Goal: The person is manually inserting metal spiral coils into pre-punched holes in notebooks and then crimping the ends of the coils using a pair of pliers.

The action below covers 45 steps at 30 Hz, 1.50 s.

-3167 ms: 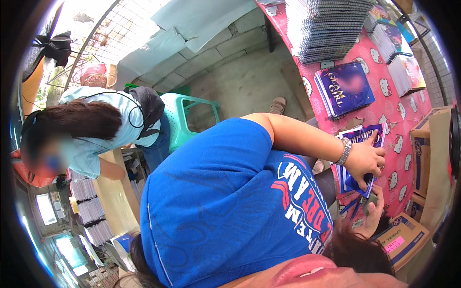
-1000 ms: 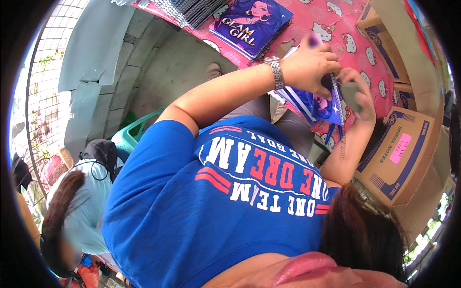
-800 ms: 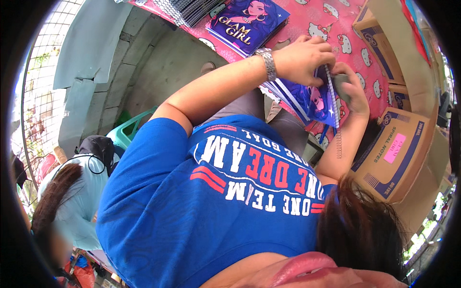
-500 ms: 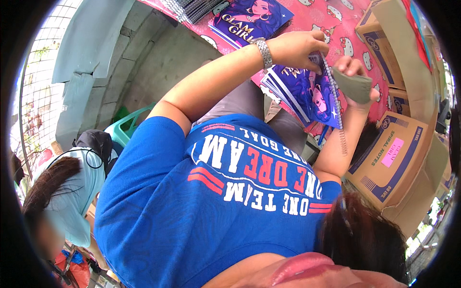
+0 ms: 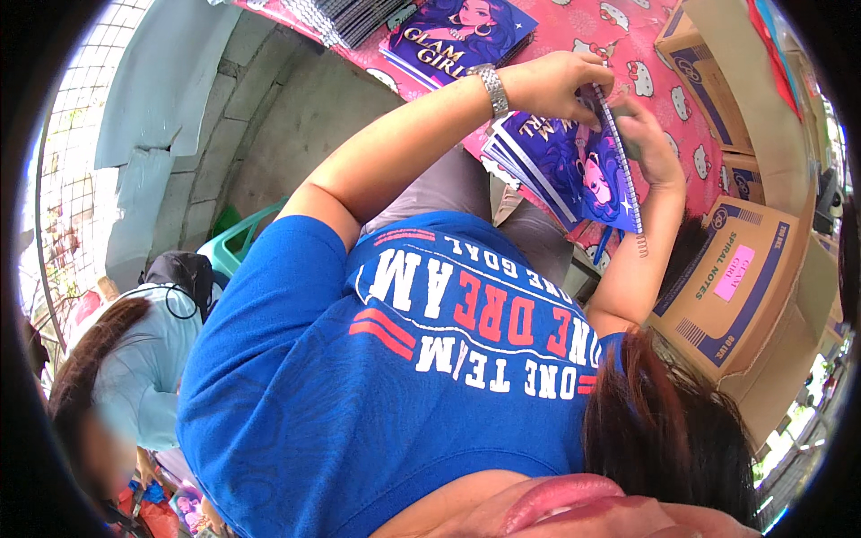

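My left hand (image 5: 574, 88), with a metal watch (image 5: 490, 91) on its wrist, grips the upper end of a purple spiral notebook (image 5: 599, 175) with an illustrated long-haired figure on its cover. A wire coil (image 5: 642, 242) runs along the right edge and sticks out past the lower corner. Beside that edge is my right hand (image 5: 653, 151), smeared by motion, its fingers close to the coil. A greenish-grey pad or wrap (image 5: 633, 136) shows dimly at its palm. More purple covers (image 5: 529, 170) lie fanned under the notebook's left side.
A pile of matching notebooks (image 5: 462, 40) and a dark stack (image 5: 345, 18) sit on the pink patterned tablecloth (image 5: 619, 54). Cardboard boxes (image 5: 726, 278) stand at the right. On the left are a green plastic stool (image 5: 242, 238) and another person in light blue (image 5: 148, 359).
The coil's loose end sticks out less below the notebook. My right hand has turned and drawn in against the coil edge; the pad is less visible. My left hand keeps its grip.
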### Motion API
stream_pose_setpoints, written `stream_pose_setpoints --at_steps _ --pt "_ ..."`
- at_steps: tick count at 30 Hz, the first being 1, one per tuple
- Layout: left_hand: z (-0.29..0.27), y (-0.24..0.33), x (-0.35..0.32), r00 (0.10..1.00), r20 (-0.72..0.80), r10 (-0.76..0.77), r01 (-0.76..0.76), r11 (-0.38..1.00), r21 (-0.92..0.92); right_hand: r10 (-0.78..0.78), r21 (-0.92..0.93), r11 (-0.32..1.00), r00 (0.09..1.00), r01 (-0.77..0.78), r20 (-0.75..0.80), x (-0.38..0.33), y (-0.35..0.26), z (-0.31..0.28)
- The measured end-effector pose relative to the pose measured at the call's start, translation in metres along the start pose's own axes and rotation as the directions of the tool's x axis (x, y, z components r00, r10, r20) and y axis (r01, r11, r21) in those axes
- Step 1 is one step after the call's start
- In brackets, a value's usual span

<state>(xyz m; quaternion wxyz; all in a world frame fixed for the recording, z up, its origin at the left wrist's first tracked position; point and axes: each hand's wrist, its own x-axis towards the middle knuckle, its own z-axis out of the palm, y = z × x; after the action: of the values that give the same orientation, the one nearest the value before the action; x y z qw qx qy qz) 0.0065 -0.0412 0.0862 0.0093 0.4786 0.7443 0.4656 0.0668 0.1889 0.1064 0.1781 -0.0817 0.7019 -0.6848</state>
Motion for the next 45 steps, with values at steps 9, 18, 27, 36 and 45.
stream_pose_setpoints --at_steps 9,18,27,36,45 --pt "0.011 0.022 -0.035 0.894 -0.369 -0.256 0.182 0.957 -0.225 -0.383 -0.696 0.501 0.59 -0.514 -0.711 -0.115 0.161 -0.067" --pt "0.027 0.035 -0.053 0.858 -0.479 -0.182 0.208 0.978 0.002 -0.326 -0.669 0.41 0.586 -0.62 -0.742 -0.182 0.182 0.044" --pt "0.026 0.027 -0.048 0.875 -0.352 -0.333 0.301 0.943 -0.144 -0.649 -0.767 0.63 0.626 0.123 -0.433 -0.089 0.035 0.123" --pt "0.025 0.024 -0.06 0.838 -0.289 -0.463 0.329 0.851 -0.41 -0.638 -0.862 0.506 0.665 -0.019 -0.388 -0.047 0.057 0.129" --pt "0.034 0.015 -0.049 0.793 -0.473 -0.383 0.268 0.918 -0.294 -0.596 -0.969 0.242 0.78 -0.052 -0.191 -0.054 0.113 0.115"
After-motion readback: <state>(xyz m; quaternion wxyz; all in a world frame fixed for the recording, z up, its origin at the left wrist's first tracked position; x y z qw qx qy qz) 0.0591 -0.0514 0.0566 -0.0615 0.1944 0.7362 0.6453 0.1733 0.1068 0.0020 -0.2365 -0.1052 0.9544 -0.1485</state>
